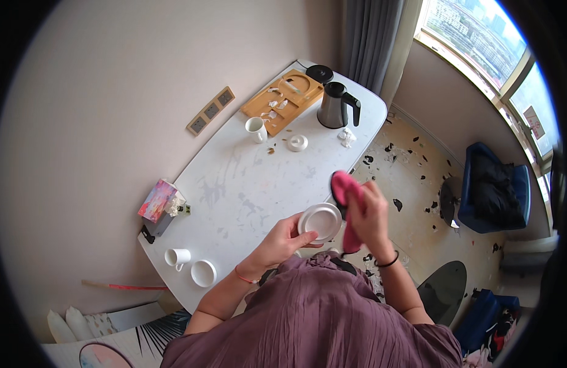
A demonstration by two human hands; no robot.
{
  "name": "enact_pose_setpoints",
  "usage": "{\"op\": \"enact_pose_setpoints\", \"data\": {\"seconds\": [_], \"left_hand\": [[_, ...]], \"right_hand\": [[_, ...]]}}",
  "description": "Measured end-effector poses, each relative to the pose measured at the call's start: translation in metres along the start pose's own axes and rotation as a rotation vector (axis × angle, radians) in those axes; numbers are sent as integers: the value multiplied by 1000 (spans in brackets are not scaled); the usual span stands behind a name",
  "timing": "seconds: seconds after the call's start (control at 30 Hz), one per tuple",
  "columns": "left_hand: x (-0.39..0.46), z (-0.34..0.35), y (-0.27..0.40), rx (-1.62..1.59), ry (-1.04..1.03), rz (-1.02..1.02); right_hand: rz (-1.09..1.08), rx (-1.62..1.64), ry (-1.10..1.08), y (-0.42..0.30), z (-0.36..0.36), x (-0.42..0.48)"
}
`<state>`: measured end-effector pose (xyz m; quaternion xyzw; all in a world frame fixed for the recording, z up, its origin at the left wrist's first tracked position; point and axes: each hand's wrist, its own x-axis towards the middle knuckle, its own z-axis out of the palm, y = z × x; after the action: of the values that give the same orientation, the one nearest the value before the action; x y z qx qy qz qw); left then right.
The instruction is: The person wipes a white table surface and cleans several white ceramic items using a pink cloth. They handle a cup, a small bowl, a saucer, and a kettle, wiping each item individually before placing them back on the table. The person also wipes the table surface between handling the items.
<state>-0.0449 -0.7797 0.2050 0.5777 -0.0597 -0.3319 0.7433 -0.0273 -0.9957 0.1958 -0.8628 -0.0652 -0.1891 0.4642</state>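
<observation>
My left hand point(288, 237) grips a round white lid or small dish point(321, 222) by its rim, tilted toward me over the table's front edge. Bunched in my right hand point(373, 216) is a pink cloth point(352, 237) with a dark edge, just right of the dish. On the white table point(246, 184) a white lid with a knob point(297, 142) lies beside an upright white mug point(256, 129). A second white mug point(177, 257) rests on its side at the left, close to another round white dish or lid point(203, 273).
A wooden tray point(292, 110) with paper scraps lies at the back, near an electric kettle point(334, 106) and its black base point(319, 72). Crumpled tissue point(346, 137) sits by the kettle. A tissue box point(158, 202) stands at left. Dark scraps litter the floor point(403, 184) near a blue chair point(495, 188).
</observation>
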Motion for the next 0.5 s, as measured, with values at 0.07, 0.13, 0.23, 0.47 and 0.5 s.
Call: {"op": "enact_pose_setpoints", "data": {"seconds": [0.07, 0.13, 0.23, 0.47, 0.5], "left_hand": [[-9, -2, 10, -33, -11, 4], [-12, -5, 15, -33, -7, 26], [-15, -12, 18, -24, -37, 53], [-5, -17, 7, 242, -23, 160], [-4, -12, 10, 218, 22, 190]], "right_hand": [[113, 58, 52, 21, -12, 5], [271, 332, 62, 23, -24, 4], [194, 377, 22, 1, -32, 3], [-283, -95, -496, -44, -9, -24], [-288, -132, -461, -43, -3, -24]]}}
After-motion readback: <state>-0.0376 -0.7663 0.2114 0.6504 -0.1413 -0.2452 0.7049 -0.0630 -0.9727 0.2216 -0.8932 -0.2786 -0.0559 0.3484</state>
